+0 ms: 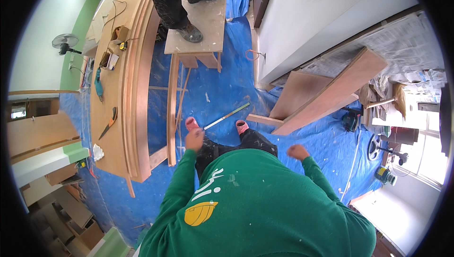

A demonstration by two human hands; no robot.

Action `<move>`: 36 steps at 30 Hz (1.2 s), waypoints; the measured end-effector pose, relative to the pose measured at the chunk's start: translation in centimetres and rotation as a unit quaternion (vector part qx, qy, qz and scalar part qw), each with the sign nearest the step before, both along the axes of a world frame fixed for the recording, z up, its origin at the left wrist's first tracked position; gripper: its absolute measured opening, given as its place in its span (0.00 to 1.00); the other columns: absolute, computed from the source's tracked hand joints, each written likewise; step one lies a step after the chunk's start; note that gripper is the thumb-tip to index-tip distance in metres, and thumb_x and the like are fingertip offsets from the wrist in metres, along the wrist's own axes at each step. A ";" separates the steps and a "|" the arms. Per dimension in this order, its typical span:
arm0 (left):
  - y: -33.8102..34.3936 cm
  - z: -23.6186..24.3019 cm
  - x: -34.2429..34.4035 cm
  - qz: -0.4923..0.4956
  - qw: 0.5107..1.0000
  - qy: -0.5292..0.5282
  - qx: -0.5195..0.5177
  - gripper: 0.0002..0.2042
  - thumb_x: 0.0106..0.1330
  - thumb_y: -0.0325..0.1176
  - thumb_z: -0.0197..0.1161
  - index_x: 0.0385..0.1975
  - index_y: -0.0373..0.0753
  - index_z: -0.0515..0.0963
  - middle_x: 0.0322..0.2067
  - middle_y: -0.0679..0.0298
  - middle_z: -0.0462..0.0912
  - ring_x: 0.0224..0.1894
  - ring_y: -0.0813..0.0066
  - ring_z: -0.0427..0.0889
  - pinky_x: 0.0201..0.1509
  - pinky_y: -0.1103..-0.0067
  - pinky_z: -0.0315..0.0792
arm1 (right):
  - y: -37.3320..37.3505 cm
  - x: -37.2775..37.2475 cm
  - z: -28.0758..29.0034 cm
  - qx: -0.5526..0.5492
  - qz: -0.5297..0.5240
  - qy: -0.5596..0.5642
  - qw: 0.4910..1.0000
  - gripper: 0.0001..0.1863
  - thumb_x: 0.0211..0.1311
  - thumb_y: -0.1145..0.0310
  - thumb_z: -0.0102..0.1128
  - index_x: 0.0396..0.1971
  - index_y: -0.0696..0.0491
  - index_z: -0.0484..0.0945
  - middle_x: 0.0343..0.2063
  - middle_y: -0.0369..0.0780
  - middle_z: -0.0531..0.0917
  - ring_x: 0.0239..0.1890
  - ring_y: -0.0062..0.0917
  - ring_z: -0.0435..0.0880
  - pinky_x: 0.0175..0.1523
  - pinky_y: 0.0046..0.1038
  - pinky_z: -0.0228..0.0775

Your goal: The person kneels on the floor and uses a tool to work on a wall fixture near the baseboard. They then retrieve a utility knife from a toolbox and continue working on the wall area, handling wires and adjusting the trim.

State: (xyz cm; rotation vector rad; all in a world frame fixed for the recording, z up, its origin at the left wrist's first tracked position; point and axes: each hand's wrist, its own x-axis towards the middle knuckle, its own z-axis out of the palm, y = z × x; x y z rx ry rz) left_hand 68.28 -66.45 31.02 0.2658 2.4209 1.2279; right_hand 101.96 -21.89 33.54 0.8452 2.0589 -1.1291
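Near the middle, my left hand (194, 138) is closed at the lower end of a long thin measuring stick (227, 115), pale with a green far end, which slants up and right over the blue tarp. My right hand (298, 152) hangs beside my right hip with its fingers curled, apparently empty. Below the stick's line are my legs and pink footwear (241, 126). Just left of my left hand, narrow timber rails (172, 110) run toward a low wooden platform (208, 30), where another person's dark trousered legs and boots (191, 32) stand.
Stacked panels (130, 91) on the left carry a handsaw (108, 125), drill (98, 84) and tape (123, 46). Plywood boards (331, 91) lean at the right by the white wall. Power tools (351, 120), fans and a bright window lie further right. Blue tarp (217, 91) covers the floor.
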 end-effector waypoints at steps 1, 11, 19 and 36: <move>-2.7 2.2 -1.0 -0.011 0.998 -0.038 -0.056 0.13 0.64 0.35 0.66 0.43 0.35 0.84 0.38 0.55 0.87 0.41 0.65 0.86 0.46 0.72 0.78 | -1.6 2.2 -1.1 -0.010 0.142 -0.051 0.988 0.13 0.55 0.59 0.63 0.32 0.52 0.88 0.34 0.41 0.90 0.39 0.36 0.87 0.46 0.38 0.78; -23.1 3.9 -2.1 -0.140 0.940 -0.289 -0.115 0.09 0.57 0.27 0.62 0.37 0.37 0.85 0.33 0.56 0.88 0.39 0.66 0.87 0.46 0.73 0.77 | -20.1 -4.7 5.7 -0.116 -0.092 -0.170 0.974 0.24 0.60 0.48 0.58 0.47 0.48 0.86 0.48 0.47 0.86 0.52 0.43 0.83 0.60 0.42 0.73; -30.0 2.2 -11.7 -0.138 0.870 -0.469 -0.067 0.02 0.61 0.25 0.60 0.28 0.37 0.79 0.23 0.69 0.77 0.27 0.79 0.74 0.33 0.79 0.67 | -33.7 -9.9 8.5 -0.074 -0.265 -0.161 0.948 0.23 0.60 0.52 0.59 0.50 0.50 0.84 0.50 0.48 0.84 0.54 0.44 0.81 0.62 0.42 0.70; -47.0 0.1 -12.3 -0.411 0.783 -0.435 -0.168 0.26 0.69 0.46 0.60 0.58 0.32 0.77 0.52 0.56 0.82 0.52 0.68 0.80 0.59 0.72 0.74 | -42.8 -1.5 9.8 -0.145 -0.282 -0.146 0.937 0.24 0.60 0.60 0.61 0.55 0.53 0.79 0.55 0.50 0.80 0.59 0.47 0.76 0.66 0.43 0.65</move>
